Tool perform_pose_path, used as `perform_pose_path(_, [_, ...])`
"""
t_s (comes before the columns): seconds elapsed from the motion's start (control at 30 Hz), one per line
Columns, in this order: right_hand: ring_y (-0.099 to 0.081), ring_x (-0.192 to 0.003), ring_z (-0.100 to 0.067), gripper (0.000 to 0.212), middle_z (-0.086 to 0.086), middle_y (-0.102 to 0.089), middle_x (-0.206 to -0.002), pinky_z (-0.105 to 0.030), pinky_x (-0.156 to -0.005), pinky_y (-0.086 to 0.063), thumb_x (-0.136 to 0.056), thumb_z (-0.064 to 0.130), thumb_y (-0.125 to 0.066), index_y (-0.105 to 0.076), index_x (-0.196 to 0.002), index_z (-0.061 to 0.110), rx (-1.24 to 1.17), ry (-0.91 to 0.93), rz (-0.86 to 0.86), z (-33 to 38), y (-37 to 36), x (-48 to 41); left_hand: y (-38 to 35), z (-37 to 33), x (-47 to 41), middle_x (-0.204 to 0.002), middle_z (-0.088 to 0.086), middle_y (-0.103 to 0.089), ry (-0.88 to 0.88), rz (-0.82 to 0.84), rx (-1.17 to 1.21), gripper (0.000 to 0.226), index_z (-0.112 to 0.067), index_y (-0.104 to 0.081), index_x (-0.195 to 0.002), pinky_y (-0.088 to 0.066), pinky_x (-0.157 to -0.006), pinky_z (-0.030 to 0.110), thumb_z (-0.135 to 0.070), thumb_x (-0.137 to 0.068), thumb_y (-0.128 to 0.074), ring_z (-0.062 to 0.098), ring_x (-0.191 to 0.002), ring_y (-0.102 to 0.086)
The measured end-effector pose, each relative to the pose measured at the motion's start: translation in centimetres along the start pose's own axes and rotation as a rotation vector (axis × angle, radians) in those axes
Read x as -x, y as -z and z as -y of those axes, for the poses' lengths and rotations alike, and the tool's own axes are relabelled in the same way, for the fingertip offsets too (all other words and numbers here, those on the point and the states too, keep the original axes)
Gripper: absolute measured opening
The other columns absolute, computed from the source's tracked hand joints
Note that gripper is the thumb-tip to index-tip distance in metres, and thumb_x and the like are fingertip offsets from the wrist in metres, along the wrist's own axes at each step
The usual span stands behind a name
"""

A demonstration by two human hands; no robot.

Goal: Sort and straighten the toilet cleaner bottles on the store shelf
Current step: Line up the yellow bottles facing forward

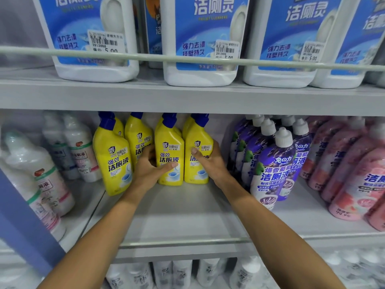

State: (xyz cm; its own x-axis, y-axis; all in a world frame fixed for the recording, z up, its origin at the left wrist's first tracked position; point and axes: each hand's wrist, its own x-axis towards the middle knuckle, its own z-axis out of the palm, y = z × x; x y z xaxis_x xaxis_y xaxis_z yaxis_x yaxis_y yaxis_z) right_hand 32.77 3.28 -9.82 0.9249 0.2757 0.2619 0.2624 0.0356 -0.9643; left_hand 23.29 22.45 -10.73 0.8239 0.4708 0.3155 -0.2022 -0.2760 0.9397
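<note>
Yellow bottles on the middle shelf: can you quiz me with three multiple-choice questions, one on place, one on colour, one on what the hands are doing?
1. What stands directly right of the yellow bottles? A white jugs B purple bottles C green boxes
2. Their caps are: A red B white C blue
3. The left hand and right hand: A each grip a yellow bottle B hang idle C lift a jug
B, purple bottles adjoin them; C, the caps show blue; A, a thumb lies across each label.
</note>
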Motion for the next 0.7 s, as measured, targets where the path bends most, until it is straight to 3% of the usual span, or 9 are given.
perform_pose_path(0.07, [-0.068,-0.087,0.012,0.053,0.013,-0.066,-0.11,-0.011,-0.073,-0.055,-0.09,0.025,-0.079,-0.044,-0.13,0.024,0.007,0.008,-0.009,-0.2,-0.5,0.0,0.2,0.1,0.3,-0.114,-0.005,-0.074,-0.026,-0.007,0.004,0.067,-0.018,-0.061,-0.125,-0.061,-0.085,0.033,-0.015,-0.067,-0.094,0.009,-0.101,-0.073])
perform_pose_path(0.2, [-0.069,-0.105,-0.005,0.058,0.002,-0.068,-0.121,-0.015,-0.078,-0.057,-0.087,0.036,-0.081,-0.043,-0.13,0.029,0.011,0.027,-0.015,-0.1,-1.5,0.3,0.2,0.5,0.9,-0.113,-0.003,-0.076,-0.066,-0.046,-0.033,0.061,-0.017,-0.063,-0.126,-0.061,-0.086,0.037,-0.02,-0.073,-0.092,0.012,-0.1,-0.074])
perform_pose_path(0.33, [-0.066,-0.105,0.001,0.055,0.005,-0.067,-0.121,-0.009,-0.076,-0.053,-0.087,0.041,-0.079,-0.042,-0.127,0.035,0.058,0.057,-0.031,0.2,-1.7,0.5,-0.4,0.7,1.3,-0.111,-0.005,-0.076,-0.077,-0.092,-0.06,0.057,-0.019,-0.065,-0.124,-0.061,-0.088,0.04,-0.026,-0.074,-0.091,0.011,-0.1,-0.073])
perform_pose_path(0.43, [-0.067,-0.105,0.0,0.054,0.006,-0.067,-0.121,-0.014,-0.081,-0.056,-0.086,0.044,-0.08,-0.044,-0.126,0.036,0.085,0.066,-0.019,0.3,-1.4,0.5,-0.5,0.6,1.5,-0.11,-0.005,-0.076,-0.067,-0.105,-0.063,0.054,-0.018,-0.065,-0.122,-0.061,-0.089,0.039,-0.028,-0.075,-0.09,0.01,-0.099,-0.073])
perform_pose_path(0.53, [-0.07,-0.098,0.002,0.048,0.008,-0.07,-0.113,-0.021,-0.084,-0.058,-0.087,0.036,-0.081,-0.05,-0.122,0.031,0.093,0.062,-0.019,0.6,-0.8,0.4,-0.8,0.4,1.9,-0.106,-0.006,-0.076,-0.048,-0.117,-0.062,0.051,-0.018,-0.065,-0.119,-0.061,-0.087,0.033,-0.025,-0.075,-0.09,0.007,-0.095,-0.073])
perform_pose_path(0.7, [-0.069,-0.086,0.011,0.04,0.01,-0.069,-0.107,-0.011,-0.075,-0.054,-0.092,0.023,-0.077,-0.052,-0.124,0.02,0.089,0.067,-0.045,0.4,0.5,0.4,-1.1,-0.1,2.2,-0.103,-0.012,-0.076,-0.049,-0.097,-0.058,0.047,-0.028,-0.063,-0.116,-0.058,-0.081,0.023,-0.026,-0.077,-0.089,0.003,-0.093,-0.072])
